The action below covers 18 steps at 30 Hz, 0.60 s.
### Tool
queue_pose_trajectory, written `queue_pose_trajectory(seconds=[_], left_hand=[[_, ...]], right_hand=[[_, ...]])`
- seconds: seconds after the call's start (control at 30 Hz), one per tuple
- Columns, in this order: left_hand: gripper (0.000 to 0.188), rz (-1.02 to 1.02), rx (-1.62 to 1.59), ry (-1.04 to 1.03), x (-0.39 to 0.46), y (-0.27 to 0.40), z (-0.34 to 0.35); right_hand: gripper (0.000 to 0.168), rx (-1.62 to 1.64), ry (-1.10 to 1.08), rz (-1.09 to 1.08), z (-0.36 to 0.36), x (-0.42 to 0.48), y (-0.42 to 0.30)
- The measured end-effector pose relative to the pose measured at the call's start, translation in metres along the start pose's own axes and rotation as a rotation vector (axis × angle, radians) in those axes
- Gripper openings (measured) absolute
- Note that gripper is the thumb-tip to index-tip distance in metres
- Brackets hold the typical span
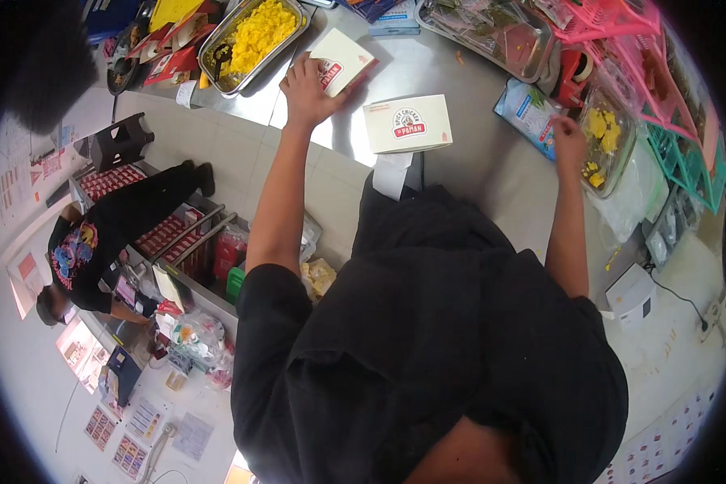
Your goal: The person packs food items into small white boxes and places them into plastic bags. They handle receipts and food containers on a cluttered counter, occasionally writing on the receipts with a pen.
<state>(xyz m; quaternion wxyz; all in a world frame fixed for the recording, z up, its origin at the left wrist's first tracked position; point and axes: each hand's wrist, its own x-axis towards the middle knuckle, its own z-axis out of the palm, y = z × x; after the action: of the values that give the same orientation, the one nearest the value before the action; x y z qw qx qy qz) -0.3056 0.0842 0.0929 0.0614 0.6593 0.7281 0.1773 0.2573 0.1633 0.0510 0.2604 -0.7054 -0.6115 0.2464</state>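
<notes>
My left hand [305, 91] grips the left side of a cream cardboard food box [348, 57], which sits tilted on the steel counter [478, 78]. Closer to my body, a second cream box [408, 124] with a printed red logo stands closed at the counter's front edge. A strip of white paper [392, 175] hangs below it. Over on the right, my right hand [570, 145] has its fingers curled at the right edge of a blue-and-white plastic packet [527, 115]. Whether they pinch the packet cannot be made out.
A steel tray of yellow food [260, 36] with a dark utensil lies left. Behind are red cartons [172, 60]. A clear container [608, 139], tape dispenser [572, 78], pink baskets [647, 66] and a steel tray of packets [490, 36] crowd the right. Another person [97, 236] bends over a lower-left counter.
</notes>
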Motion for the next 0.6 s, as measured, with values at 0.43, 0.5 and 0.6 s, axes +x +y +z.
queue_pose_trajectory(seconds=[0.43, 0.5, 0.6], left_hand=[[0.082, 0.444, -0.154, -0.341, -0.088, 0.314, 0.116], [0.080, 0.506, -0.153, -0.376, -0.108, 0.317, 0.143], [0.077, 0.567, -0.149, -0.323, -0.129, 0.315, 0.157]], right_hand=[[0.022, 0.488, -0.179, 0.569, -0.041, -0.239, -0.022], [0.024, 0.404, -0.161, 0.540, -0.032, -0.254, -0.001], [0.028, 0.403, -0.102, 0.422, -0.012, -0.251, 0.026]])
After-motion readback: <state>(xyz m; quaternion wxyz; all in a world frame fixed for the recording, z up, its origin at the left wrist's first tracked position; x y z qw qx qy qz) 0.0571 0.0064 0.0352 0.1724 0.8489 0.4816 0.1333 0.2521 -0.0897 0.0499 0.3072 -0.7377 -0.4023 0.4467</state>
